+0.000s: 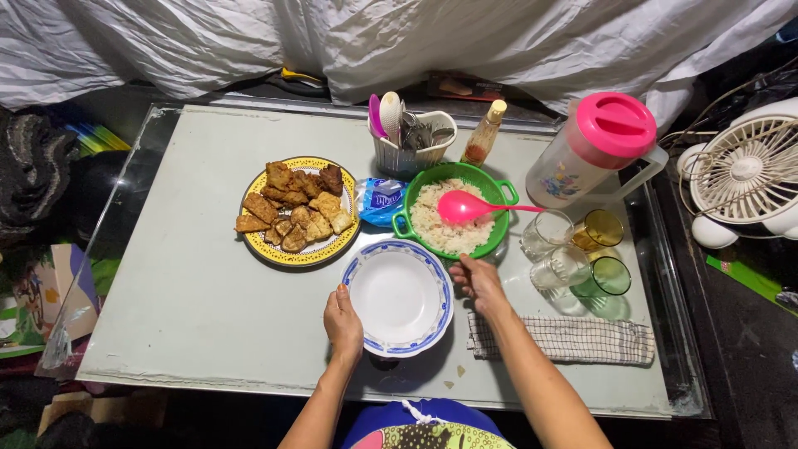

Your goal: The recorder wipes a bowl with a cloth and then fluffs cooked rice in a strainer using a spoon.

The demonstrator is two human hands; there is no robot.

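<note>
White bowl near table front edge, both hands gripping rim.

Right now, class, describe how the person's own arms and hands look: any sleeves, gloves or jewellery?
Both forearms are bare, with no sleeves in view. The left hand and right hand wear no gloves, and no rings, watch or bracelets show. The fingernails look short.

Both hands, left hand and right hand, grip the rim of an empty white bowl beside green rice bowl.
</note>
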